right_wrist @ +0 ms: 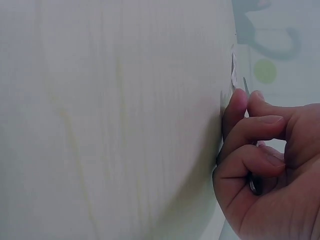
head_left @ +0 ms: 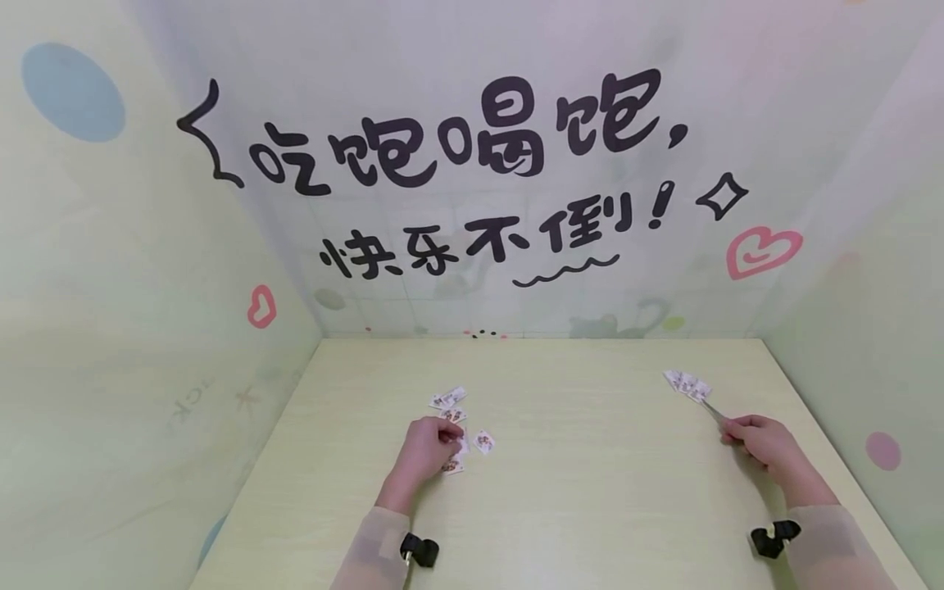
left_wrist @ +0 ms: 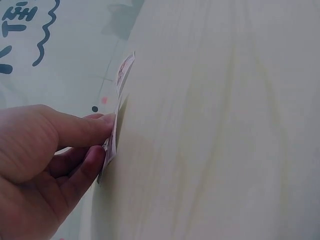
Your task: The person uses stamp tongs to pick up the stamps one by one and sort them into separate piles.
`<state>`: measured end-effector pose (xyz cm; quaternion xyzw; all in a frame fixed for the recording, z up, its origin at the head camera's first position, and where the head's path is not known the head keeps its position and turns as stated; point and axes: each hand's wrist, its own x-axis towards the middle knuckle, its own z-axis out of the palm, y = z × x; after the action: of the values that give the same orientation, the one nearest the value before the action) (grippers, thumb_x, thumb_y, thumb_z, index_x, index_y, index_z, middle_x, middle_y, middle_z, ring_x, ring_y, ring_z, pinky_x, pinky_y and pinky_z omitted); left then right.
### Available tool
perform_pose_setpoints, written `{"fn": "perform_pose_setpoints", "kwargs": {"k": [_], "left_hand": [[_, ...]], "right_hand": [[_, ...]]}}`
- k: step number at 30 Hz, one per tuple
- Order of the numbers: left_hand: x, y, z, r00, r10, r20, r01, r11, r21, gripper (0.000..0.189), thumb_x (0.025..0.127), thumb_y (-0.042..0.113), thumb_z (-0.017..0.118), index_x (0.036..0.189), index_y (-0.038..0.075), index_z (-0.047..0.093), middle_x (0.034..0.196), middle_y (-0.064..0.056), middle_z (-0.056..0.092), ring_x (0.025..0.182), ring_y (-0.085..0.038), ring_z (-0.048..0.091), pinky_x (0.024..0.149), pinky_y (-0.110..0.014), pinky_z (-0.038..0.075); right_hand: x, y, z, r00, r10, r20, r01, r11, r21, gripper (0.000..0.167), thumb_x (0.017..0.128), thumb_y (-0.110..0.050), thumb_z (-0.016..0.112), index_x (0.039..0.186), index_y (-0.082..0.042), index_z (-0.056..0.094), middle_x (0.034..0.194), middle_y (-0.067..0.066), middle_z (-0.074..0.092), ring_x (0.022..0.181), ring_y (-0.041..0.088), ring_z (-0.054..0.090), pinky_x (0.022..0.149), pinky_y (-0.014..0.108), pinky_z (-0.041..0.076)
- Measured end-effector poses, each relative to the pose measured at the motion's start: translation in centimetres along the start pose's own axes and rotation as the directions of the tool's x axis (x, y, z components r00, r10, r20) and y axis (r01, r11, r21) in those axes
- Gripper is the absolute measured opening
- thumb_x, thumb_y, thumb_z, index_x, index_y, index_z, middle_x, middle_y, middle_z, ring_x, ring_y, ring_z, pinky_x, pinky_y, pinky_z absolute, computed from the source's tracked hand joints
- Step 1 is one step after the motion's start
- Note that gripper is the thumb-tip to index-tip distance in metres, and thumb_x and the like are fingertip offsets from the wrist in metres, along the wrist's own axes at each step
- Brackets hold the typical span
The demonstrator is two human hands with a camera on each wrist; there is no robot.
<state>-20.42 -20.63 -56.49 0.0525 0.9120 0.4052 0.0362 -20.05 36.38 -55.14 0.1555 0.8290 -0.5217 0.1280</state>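
Small white paper pieces with printed pictures lie in two groups on the table. In the head view, my left hand [head_left: 428, 449] is over the left group, partly covering it. Its thumb and fingers pinch a printed paper piece [left_wrist: 112, 142] in the left wrist view. One loose piece [head_left: 483, 442] lies just right of that hand. My right hand [head_left: 767, 445] grips a slim grey tool [head_left: 714, 410], whose tip reaches the fanned right-hand paper pieces [head_left: 687, 384]. In the right wrist view, the tool's dark rounded end [right_wrist: 255, 185] shows under curled fingers; its exact kind is unclear.
The pale wooden table [head_left: 583, 492] meets a printed back wall [head_left: 472, 307] with large black characters. Similar panels stand along the left and right. A black wrist mount [head_left: 419, 550] sits on the left sleeve, another black mount [head_left: 774, 538] on the right.
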Motion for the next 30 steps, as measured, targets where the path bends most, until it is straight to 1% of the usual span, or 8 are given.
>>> {"fn": "perform_pose_setpoints", "kwargs": {"k": [2,5,12,16,19,23,26,30], "left_hand": [[0.0,0.1,-0.1,1.0,-0.007,-0.002,0.007,1.0,0.0,0.014,0.09,-0.003,0.081,0.102,0.005,0.081,0.089,0.0,0.071,0.08,-0.014,0.063,0.07,-0.029,0.057],[-0.1,0.2,-0.2,1.0,-0.003,-0.007,0.003,1.0,0.001,0.014,0.09,-0.003,0.081,0.102,0.004,0.081,0.089,0.0,0.071,0.08,-0.014,0.063,0.07,-0.029,0.057],[-0.1,0.1,-0.1,1.0,0.019,-0.007,-0.019,1.0,0.015,0.014,0.09,-0.003,0.081,0.102,0.003,0.081,0.089,-0.001,0.072,0.079,-0.013,0.064,0.071,-0.029,0.057],[-0.1,-0.1,0.0,1.0,0.02,-0.003,-0.02,1.0,0.015,0.014,0.09,-0.003,0.081,0.102,0.003,0.08,0.089,0.0,0.072,0.079,-0.013,0.064,0.07,-0.028,0.057],[-0.1,-0.1,0.0,1.0,0.012,0.002,-0.012,1.0,0.001,0.015,0.09,-0.003,0.081,0.103,0.004,0.08,0.089,0.0,0.072,0.079,-0.013,0.064,0.07,-0.028,0.058],[0.0,-0.1,-0.1,1.0,0.017,0.005,-0.017,1.0,0.001,0.015,0.09,-0.003,0.081,0.104,0.003,0.08,0.089,0.0,0.072,0.079,-0.013,0.064,0.071,-0.028,0.057],[0.0,0.0,-0.2,1.0,0.026,0.007,-0.027,0.999,0.026,0.014,0.091,-0.002,0.08,0.104,0.004,0.081,0.09,0.0,0.072,0.08,-0.013,0.064,0.072,-0.029,0.057],[0.0,0.1,-0.2,0.999,0.044,0.015,-0.045,0.997,0.068,0.014,0.091,-0.002,0.08,0.103,0.004,0.081,0.09,0.0,0.073,0.08,-0.012,0.064,0.073,-0.03,0.058]], "right_hand": [[-0.1,-0.1,0.0,1.0,-0.004,-0.002,0.004,1.0,-0.002,0.026,0.111,-0.026,0.058,0.108,-0.002,0.068,0.081,-0.011,0.068,0.065,0.014,0.049,0.057,0.03,0.041],[-0.2,0.0,0.1,1.0,-0.008,0.0,0.008,1.0,-0.009,0.027,0.111,-0.026,0.058,0.108,-0.001,0.068,0.081,-0.01,0.067,0.065,0.014,0.049,0.056,0.03,0.04],[-0.9,0.6,0.0,1.0,-0.015,-0.007,0.014,1.0,-0.019,0.031,0.11,-0.028,0.06,0.109,0.001,0.069,0.08,-0.009,0.066,0.065,0.013,0.05,0.056,0.03,0.041],[-1.4,0.7,0.2,0.999,-0.028,-0.017,0.028,0.999,-0.04,0.036,0.11,-0.032,0.06,0.112,0.003,0.069,0.081,-0.009,0.066,0.066,0.013,0.051,0.056,0.03,0.042],[-1.7,0.3,0.9,0.998,-0.058,-0.017,0.057,0.997,-0.059,0.046,0.111,-0.035,0.059,0.119,0.009,0.066,0.085,-0.009,0.07,0.07,0.012,0.052,0.06,0.028,0.044],[-1.9,-0.9,2.7,0.994,-0.109,-0.011,0.108,0.991,-0.076,0.054,0.111,-0.037,0.058,0.128,0.015,0.06,0.093,-0.007,0.074,0.077,0.011,0.055,0.065,0.026,0.046],[-2.1,-2.1,4.7,0.992,-0.129,-0.003,0.128,0.99,-0.064,0.051,0.111,-0.034,0.061,0.129,0.013,0.059,0.094,-0.005,0.075,0.077,0.011,0.056,0.063,0.026,0.046],[-2.2,-3.9,7.7,0.986,-0.162,0.023,0.163,0.986,-0.042,0.042,0.11,-0.029,0.064,0.125,0.011,0.061,0.09,-0.003,0.073,0.074,0.012,0.055,0.061,0.026,0.045]]}}
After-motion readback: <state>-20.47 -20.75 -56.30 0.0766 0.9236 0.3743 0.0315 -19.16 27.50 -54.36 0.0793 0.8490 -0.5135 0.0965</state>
